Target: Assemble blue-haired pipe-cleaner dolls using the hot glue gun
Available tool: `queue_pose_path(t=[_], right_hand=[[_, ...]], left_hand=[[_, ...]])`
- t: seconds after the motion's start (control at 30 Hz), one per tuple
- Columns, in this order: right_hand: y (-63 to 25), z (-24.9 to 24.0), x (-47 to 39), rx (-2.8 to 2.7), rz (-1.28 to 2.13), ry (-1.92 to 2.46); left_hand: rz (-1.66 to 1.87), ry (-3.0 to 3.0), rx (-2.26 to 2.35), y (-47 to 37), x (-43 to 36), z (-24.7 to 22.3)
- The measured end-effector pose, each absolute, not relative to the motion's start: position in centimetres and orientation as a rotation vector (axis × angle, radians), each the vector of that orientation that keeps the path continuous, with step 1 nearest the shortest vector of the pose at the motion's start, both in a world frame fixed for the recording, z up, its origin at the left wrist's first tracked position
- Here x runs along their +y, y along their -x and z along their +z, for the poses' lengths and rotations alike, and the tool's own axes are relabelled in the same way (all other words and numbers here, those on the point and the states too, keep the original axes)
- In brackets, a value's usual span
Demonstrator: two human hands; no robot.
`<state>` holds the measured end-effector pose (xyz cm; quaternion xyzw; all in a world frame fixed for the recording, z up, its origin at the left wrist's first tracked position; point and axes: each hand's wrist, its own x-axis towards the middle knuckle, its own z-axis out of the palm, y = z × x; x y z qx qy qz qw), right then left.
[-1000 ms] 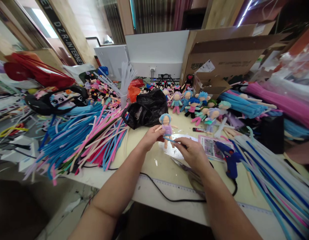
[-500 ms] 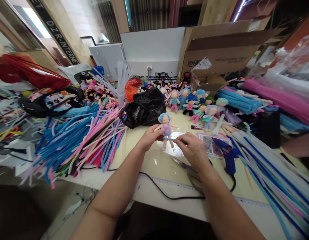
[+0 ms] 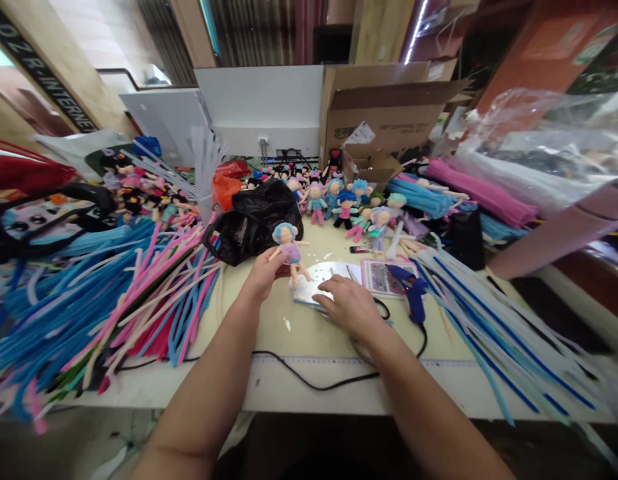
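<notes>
My left hand is closed around a small doll made of fuzzy pipe cleaners, with light-blue hair, a lilac top and bare peach legs. The doll is held upright with a slight tilt, face-on to me. Low over the table, my right hand has its fingers apart, palm down. Beneath it lie metal scissors, mostly hidden by the hand and forearm. A short blue pipe cleaner rests by the lower edge of a shiny white sheet, near my right fingertips.
A blue glue gun lies to the right by a pink-edged card. Piles of pipe cleaners cover the left; more lie right. Finished dolls, a black bag and a cardboard box stand behind. A black cable crosses the front.
My right hand has come away from the doll and lowered to the table, letting go of the blue pipe cleaner. The doll stays in my left hand, now tilted. The view has turned right.
</notes>
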<state>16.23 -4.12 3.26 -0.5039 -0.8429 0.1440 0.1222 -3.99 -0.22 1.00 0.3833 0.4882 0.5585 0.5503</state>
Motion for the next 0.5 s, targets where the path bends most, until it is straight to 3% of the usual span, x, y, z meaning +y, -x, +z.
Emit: queue_pose_path(t=[0.27,0.4,0.5], right_hand=[[-27.3,0.3,-9.7,-1.901,0.262,1.751],[-31.0,-2.3,-7.9,-1.65,0.143,1.922],[-31.3,-2.4,-5.1,-1.605,0.241,1.829]], left_hand=[[1.334,-0.844,1.033,3.6,-0.5,1.6],[1.34,-0.766,0.991,2.6,-0.7,2.1],[1.366,-0.734,0.977,1.8,-0.7,2.4]])
